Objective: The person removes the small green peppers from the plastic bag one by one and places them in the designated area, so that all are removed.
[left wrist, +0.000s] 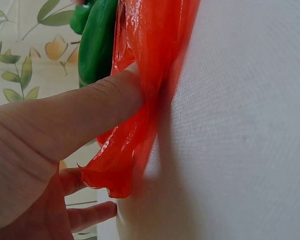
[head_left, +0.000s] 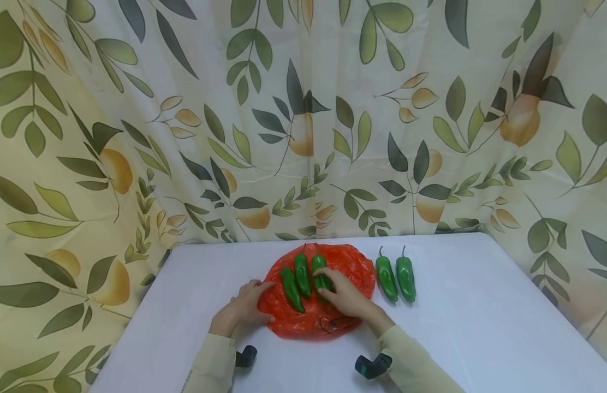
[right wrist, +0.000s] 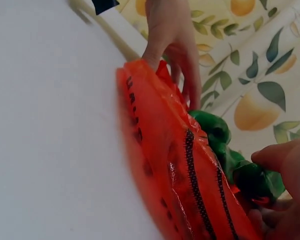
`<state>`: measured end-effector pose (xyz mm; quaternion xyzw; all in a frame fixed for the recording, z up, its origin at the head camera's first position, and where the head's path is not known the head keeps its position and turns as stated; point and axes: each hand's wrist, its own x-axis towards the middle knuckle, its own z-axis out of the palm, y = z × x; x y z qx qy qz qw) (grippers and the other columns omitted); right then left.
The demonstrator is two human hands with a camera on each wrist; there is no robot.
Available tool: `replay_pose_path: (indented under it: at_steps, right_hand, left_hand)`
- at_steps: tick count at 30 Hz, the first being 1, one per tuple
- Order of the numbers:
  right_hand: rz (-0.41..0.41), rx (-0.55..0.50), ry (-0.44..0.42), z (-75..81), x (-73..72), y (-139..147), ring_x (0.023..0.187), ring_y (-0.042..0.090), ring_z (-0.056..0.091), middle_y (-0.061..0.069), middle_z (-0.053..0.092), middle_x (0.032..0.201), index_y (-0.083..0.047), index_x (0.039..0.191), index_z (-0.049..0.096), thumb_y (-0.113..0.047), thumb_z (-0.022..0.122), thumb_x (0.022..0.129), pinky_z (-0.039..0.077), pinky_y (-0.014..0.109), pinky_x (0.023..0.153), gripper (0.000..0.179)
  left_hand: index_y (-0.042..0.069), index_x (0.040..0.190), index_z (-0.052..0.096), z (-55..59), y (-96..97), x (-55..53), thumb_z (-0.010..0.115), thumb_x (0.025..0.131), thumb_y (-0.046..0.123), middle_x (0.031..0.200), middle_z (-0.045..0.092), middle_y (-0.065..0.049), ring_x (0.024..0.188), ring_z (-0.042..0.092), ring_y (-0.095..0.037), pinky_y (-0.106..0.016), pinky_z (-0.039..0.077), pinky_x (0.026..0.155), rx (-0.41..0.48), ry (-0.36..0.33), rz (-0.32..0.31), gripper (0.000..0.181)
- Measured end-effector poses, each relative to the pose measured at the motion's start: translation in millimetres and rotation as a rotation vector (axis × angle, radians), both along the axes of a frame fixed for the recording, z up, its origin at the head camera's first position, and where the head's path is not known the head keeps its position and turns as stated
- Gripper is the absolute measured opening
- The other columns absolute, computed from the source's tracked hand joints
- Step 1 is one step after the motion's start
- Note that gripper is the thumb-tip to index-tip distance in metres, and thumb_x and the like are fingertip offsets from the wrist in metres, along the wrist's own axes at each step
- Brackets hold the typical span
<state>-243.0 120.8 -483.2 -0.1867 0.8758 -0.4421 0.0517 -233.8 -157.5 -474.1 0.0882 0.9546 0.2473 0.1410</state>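
A red plastic bag [head_left: 350, 265] lies spread on the white table, with three long green peppers side by side on top: the left one [head_left: 291, 289], the middle one [head_left: 302, 274] and the right one [head_left: 319, 263]. My right hand [head_left: 345, 295] grips the right pepper from its side; in the right wrist view the thumb lies over the pepper [right wrist: 255, 180]. At the bag's left edge is my left hand [head_left: 247, 305], its thumb [left wrist: 102, 105] stretched out and touching the plastic, the other fingers apart beyond a loose red flap [left wrist: 112, 175].
Two more green peppers, one [head_left: 386, 278] and another [head_left: 405, 278], lie on the table [head_left: 460, 327] just right of the bag. Behind the table's far edge hangs a curtain [head_left: 303, 120] with leaves and fruit. Black print [right wrist: 192, 175] shows on the bag.
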Motion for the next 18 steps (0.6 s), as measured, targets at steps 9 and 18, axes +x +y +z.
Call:
replay_pose_path:
  at_steps: [9, 18]
  right_hand:
    - [-0.010, -0.067, -0.013, 9.8, 23.4, 12.9, 0.143, 0.038, 0.043, 0.011, 0.048, 0.151, -0.024, 0.148, 0.047, -0.013, 0.064, 0.099, 0.044, 0.062, 0.111, 0.053]
    - [-0.055, -0.070, -0.016, 21.8, 43.3, 30.9, 0.142, 0.039, 0.043, 0.011, 0.044, 0.155, -0.031, 0.150, 0.044, -0.014, 0.065, 0.098, 0.049, 0.062, 0.106, 0.059]
  left_hand:
    - [0.024, 0.148, 0.051, 0.6, -0.9, 1.4, 0.088, 0.076, 0.028, 0.147, 0.046, -0.013, 0.137, 0.040, -0.036, -0.078, 0.033, 0.108, -0.006, 0.006, 0.005, 0.081]
    - [0.026, 0.149, 0.050, -0.4, 0.2, 0.3, 0.088, 0.076, 0.028, 0.149, 0.044, -0.013, 0.138, 0.040, -0.036, -0.077, 0.032, 0.109, -0.002, -0.002, 0.015, 0.082]
